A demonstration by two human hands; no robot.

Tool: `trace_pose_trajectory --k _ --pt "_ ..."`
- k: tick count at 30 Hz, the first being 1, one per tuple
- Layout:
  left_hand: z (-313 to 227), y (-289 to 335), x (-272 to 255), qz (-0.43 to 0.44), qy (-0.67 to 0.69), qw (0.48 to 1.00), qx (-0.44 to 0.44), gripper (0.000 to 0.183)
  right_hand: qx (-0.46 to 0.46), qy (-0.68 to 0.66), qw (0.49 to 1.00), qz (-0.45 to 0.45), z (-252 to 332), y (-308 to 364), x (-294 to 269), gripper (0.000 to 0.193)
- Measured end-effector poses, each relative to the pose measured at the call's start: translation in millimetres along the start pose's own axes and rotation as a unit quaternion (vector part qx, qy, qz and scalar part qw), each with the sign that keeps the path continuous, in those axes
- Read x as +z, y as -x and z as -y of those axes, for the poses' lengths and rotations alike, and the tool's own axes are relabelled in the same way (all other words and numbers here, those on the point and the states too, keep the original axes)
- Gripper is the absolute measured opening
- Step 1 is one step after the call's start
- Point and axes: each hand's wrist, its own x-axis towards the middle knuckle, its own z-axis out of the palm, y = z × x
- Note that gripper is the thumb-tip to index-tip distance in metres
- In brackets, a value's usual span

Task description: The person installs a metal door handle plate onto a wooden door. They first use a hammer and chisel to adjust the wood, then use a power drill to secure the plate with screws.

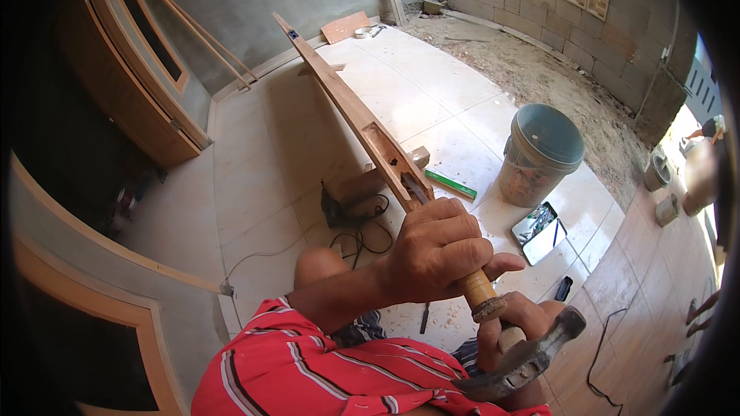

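Observation:
My left hand [441, 250] is closed around the worn wooden handle of a chisel [482, 294]. Its blade slants into a recess [389, 150] cut in the end of a long wooden board [339, 92]. Below and to the right, my right hand [520, 322] grips a claw hammer [532, 366] by its handle. The dark metal hammer head is just beneath the chisel's butt, with a small gap seen between them. The board stretches away from me, its near end resting on a wood block [420, 156].
A dark power tool [335, 208] with a coiled cable lies left of the board. To the right are a green bar [451, 183], a grey bucket [512, 177] and a phone [539, 233] on the tiled floor. Wood chips are scattered about. A door [127, 69] stands far left.

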Motion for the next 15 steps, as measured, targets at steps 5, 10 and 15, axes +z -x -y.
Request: trace_pose_trajectory --k 5,10,15 --pt "-1 -6 2 -0.012 -0.006 1.0 0.001 0.04 0.004 0.012 1.0 -0.015 -15 6 -1 0.01" --pt "0 4 -4 -0.003 -0.022 1.0 -0.01 0.039 0.192 -0.138 0.972 -0.006 30 -10 -2 0.012" --pt "-3 -3 9 -0.015 -0.003 1.0 0.016 0.038 0.076 0.013 0.996 -0.038 5 11 -5 0.012"
